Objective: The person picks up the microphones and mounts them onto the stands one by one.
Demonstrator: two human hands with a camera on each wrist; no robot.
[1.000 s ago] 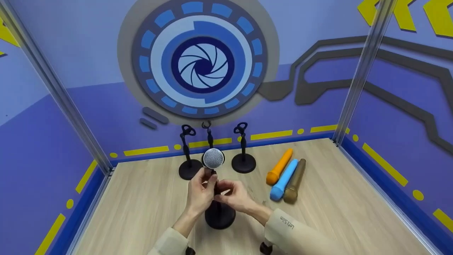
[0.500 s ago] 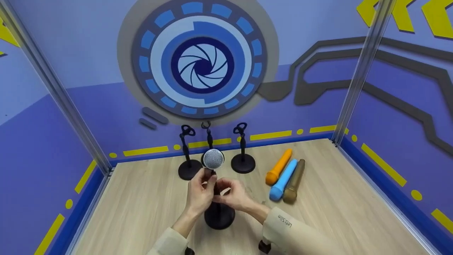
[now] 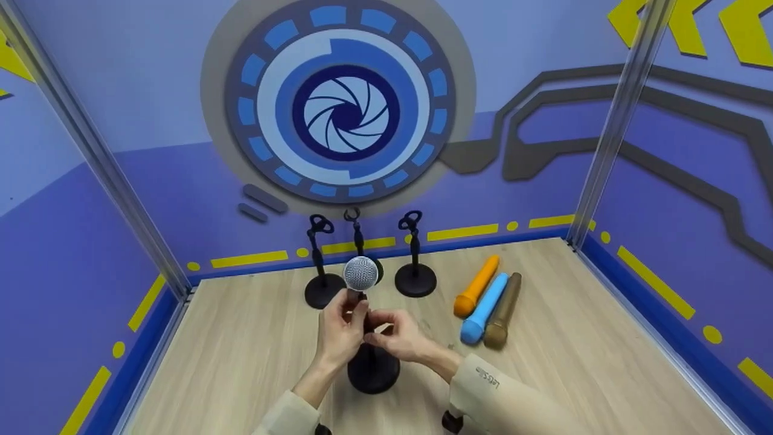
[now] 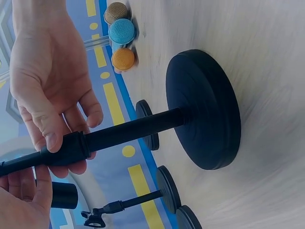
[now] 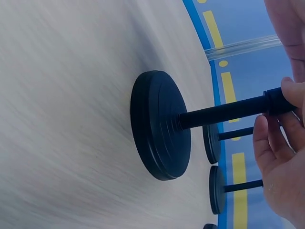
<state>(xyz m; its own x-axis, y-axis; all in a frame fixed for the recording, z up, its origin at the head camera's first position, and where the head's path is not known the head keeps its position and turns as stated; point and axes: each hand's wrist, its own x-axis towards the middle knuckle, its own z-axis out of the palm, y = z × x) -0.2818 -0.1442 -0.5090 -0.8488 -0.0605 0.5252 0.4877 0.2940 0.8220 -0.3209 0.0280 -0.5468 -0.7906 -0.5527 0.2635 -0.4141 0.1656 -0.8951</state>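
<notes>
A microphone with a silver mesh head (image 3: pixel 361 273) sits on top of a black microphone stand (image 3: pixel 374 373), its head facing the head camera. Just under the microphone, my left hand (image 3: pixel 340 332) grips the stand's upper stem. My right hand (image 3: pixel 400 336) pinches the stand's pole slightly lower, thumb and fingers around the thick collar (image 4: pixel 71 145) in the left wrist view. The round base (image 5: pixel 159 126) stands on the table in the right wrist view. The end of a black handle (image 4: pixel 65 195) shows beside my left fingers. Fingers hide much of the upper stem.
Behind stand several more black stands, including a left one (image 3: pixel 324 290), a middle one (image 3: pixel 358 235) and a right one (image 3: pixel 415 279). Orange (image 3: pixel 477 287), blue (image 3: pixel 485 309) and brown (image 3: pixel 503 311) microphones lie at the right. Decorated walls (image 3: pixel 151 199) enclose the wooden table (image 3: pixel 241 338).
The microphone's head has shifted slightly left, along with the stand in my hands. Both hands keep their grip, and the other stands and microphones stay in place.
</notes>
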